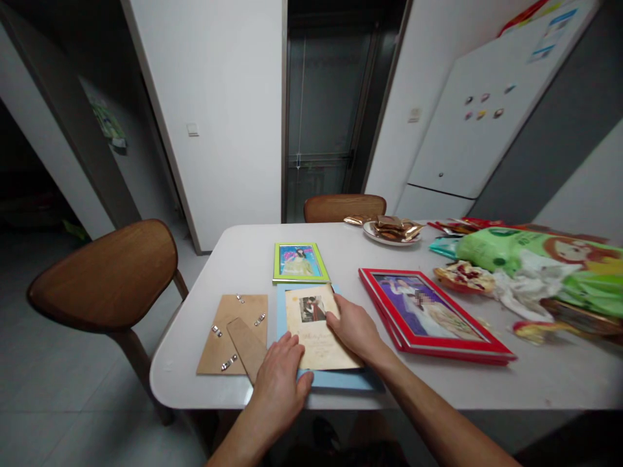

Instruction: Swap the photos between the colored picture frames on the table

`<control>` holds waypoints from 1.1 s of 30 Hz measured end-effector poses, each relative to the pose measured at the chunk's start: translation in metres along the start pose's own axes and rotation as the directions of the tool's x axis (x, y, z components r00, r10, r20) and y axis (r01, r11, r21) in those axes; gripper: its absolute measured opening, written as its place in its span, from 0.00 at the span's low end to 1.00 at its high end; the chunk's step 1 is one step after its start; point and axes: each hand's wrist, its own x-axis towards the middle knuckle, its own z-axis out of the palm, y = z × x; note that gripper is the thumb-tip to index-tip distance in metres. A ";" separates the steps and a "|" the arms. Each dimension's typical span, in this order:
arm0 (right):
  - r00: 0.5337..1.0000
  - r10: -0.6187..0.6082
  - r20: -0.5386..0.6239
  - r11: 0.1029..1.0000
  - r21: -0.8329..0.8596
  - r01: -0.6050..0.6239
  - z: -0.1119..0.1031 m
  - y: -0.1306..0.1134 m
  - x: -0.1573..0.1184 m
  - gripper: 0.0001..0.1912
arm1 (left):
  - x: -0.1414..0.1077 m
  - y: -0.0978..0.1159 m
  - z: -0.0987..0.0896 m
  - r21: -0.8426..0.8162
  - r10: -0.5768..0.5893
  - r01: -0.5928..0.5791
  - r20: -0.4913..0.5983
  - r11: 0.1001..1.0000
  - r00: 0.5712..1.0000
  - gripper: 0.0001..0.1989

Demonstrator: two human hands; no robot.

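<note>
A cream paper insert (314, 344) with a small printed couple's picture lies over a light blue picture frame (341, 379), covering most of it. My right hand (357, 327) grips the insert's right edge, thumb on top and other fingers partly hidden. At the lower left, my left hand (282, 373) rests its fingers along the edges of insert and frame, its thumb apart near the bottom. Left of the frame is a brown backing board (209, 353) with metal clips. Its stand leg (248, 347) sticks out toward my left hand.
A green picture frame (276, 266) lies just beyond. To the right are stacked red picture frames (438, 350). Farther back sit a plate (377, 237) of wrapped snacks, an opened pomegranate (467, 277), crumpled tissue (523, 292) and a green package (501, 250). A wooden chair (107, 279) stands left.
</note>
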 end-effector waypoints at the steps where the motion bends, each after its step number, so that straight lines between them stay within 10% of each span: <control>1: 1.000 -0.008 -0.016 0.998 -0.065 0.007 0.001 0.000 -0.002 0.19 | 0.000 0.001 -0.001 0.014 0.003 -0.003 0.006 1.000 1.000 0.17; 9: 0.986 -0.116 -0.118 0.986 -0.132 0.101 0.008 -0.004 -0.009 0.25 | -0.017 -0.027 -0.018 0.001 0.018 -0.018 -0.051 1.000 0.999 0.21; 19: 0.823 -0.544 0.162 0.839 0.069 0.540 0.038 -0.111 -0.058 0.26 | -0.051 -0.112 -0.042 0.242 -0.144 0.187 -0.184 0.952 0.972 0.25; 25: 0.840 -0.537 0.075 0.814 0.308 0.493 0.037 -0.115 -0.052 0.27 | -0.051 -0.105 -0.046 0.276 -0.003 0.072 -0.244 0.958 0.970 0.25; 33: 0.826 -0.545 -0.144 0.742 0.378 0.554 -0.030 -0.087 -0.050 0.21 | -0.024 -0.052 -0.071 0.271 0.262 -0.176 -0.321 0.946 0.910 0.31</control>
